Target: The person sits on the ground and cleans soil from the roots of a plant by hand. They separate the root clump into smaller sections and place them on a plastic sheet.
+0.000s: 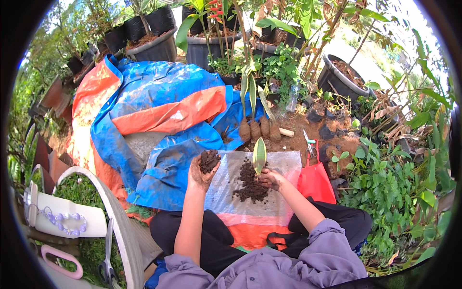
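My left hand (201, 173) cups a lump of dark soil (209, 161), palm up, above the left edge of a translucent plastic sheet (220, 202). In my right hand (270, 178), the fingers pinch the base of a snake plant leaf cutting (259, 155) with a green middle and yellow margins. The leaf stands nearly upright. Beneath it, a loose pile of dark soil (252, 191) spreads over the sheet. Beyond the sheet, several brown fibre-wrapped root balls (255, 130) stand in a row, each with a tall leaf growing from it.
Blue and orange tarpaulin (162, 83) lies heaped ahead and left. Scissors (309, 144) rest by a red bag (317, 182) at right. A curved concrete rim (121, 231), a pink-handled tool (62, 261) and more scissors (108, 253) are at left. Large black pots (157, 47) line the back.
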Demonstrator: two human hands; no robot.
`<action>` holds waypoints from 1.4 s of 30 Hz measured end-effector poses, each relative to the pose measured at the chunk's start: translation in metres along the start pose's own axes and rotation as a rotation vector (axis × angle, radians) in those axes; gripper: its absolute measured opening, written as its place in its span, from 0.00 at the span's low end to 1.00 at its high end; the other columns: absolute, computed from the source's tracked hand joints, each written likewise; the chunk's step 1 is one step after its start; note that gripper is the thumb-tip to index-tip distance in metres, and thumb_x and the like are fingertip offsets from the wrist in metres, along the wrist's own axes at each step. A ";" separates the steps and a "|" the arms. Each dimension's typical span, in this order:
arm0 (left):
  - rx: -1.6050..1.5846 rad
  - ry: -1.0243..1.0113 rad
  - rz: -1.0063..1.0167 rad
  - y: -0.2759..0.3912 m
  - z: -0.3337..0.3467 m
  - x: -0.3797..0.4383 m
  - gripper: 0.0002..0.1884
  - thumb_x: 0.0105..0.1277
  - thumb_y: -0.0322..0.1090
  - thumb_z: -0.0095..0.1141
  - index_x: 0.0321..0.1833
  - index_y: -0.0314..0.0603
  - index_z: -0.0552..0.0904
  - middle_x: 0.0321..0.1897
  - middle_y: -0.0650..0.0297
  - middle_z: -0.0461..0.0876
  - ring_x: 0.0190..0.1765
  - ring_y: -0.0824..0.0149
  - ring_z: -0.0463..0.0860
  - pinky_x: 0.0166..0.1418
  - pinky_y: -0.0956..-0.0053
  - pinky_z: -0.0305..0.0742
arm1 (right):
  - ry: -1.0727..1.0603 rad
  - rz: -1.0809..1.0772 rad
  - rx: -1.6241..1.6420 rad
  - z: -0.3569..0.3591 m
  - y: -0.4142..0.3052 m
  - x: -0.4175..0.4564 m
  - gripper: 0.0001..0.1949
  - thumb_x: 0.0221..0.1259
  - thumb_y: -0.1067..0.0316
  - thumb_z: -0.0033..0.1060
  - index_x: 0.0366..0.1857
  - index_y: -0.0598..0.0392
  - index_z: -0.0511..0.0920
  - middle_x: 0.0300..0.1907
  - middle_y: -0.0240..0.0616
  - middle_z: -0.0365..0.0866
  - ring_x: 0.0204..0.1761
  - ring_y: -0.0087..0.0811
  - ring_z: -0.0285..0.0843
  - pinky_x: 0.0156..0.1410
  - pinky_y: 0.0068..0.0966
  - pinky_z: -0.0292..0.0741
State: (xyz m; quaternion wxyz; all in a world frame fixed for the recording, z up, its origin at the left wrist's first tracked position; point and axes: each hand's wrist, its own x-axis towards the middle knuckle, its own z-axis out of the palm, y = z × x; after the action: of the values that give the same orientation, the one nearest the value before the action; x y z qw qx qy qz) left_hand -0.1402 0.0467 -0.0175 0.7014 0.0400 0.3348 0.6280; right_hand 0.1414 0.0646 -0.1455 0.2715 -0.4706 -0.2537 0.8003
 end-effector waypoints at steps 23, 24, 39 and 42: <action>0.415 -0.264 -0.088 -0.054 0.088 -0.053 0.12 0.61 0.35 0.54 0.42 0.33 0.73 0.40 0.54 0.78 0.41 0.58 0.81 0.43 0.72 0.81 | -0.076 -0.404 -0.382 0.072 -0.160 -0.175 0.21 0.51 0.77 0.56 0.51 0.52 0.66 0.44 0.33 0.76 0.44 0.24 0.75 0.46 0.23 0.76; 0.353 -0.237 -0.126 -0.052 0.094 -0.058 0.14 0.63 0.39 0.52 0.43 0.34 0.73 0.40 0.54 0.79 0.42 0.59 0.81 0.42 0.71 0.81 | -0.108 -0.421 -0.373 0.072 -0.162 -0.174 0.21 0.51 0.77 0.57 0.51 0.52 0.66 0.44 0.33 0.76 0.44 0.25 0.76 0.47 0.23 0.76; 0.540 -0.187 -0.062 -0.100 0.094 -0.009 0.11 0.61 0.37 0.54 0.39 0.36 0.75 0.35 0.56 0.81 0.32 0.65 0.83 0.24 0.84 0.77 | 0.092 -0.532 -0.272 0.086 -0.164 -0.154 0.18 0.47 0.75 0.61 0.44 0.51 0.70 0.39 0.30 0.77 0.38 0.21 0.75 0.40 0.20 0.72; 0.492 -0.196 -0.109 -0.104 0.105 -0.009 0.12 0.64 0.36 0.48 0.43 0.34 0.74 0.36 0.54 0.81 0.33 0.62 0.83 0.28 0.80 0.78 | 0.139 -0.518 -0.331 0.095 -0.163 -0.158 0.17 0.46 0.71 0.64 0.42 0.53 0.72 0.37 0.30 0.76 0.36 0.23 0.72 0.42 0.23 0.70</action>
State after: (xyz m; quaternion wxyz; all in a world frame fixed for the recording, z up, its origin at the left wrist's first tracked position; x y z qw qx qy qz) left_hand 0.0035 0.0553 0.0174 0.7323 0.2519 0.4096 0.4821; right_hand 0.1535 0.0623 0.1005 0.4027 -0.4818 -0.4727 0.6183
